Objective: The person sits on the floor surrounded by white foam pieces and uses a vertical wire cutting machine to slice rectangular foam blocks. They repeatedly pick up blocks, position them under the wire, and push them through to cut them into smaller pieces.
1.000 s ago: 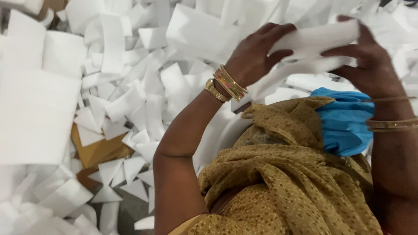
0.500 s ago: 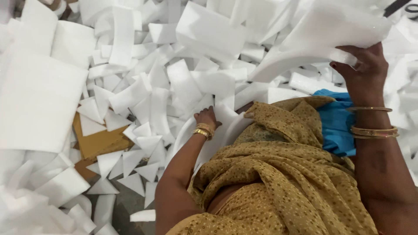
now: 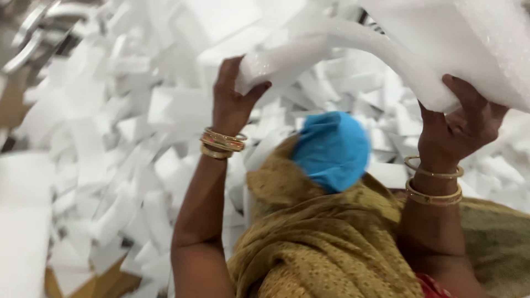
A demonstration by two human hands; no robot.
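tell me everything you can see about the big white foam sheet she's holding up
The white foam sheet is large, soft-looking and slightly glistening, with a thick rounded edge. It is raised high and bent into a curve, sagging between the two grips and running out of frame at the top right. The left hand pinches its lower left end, the right hand grips its underside edge. It hangs above a pile of white foam offcuts, apart from them. Motion blur hides its finer texture.
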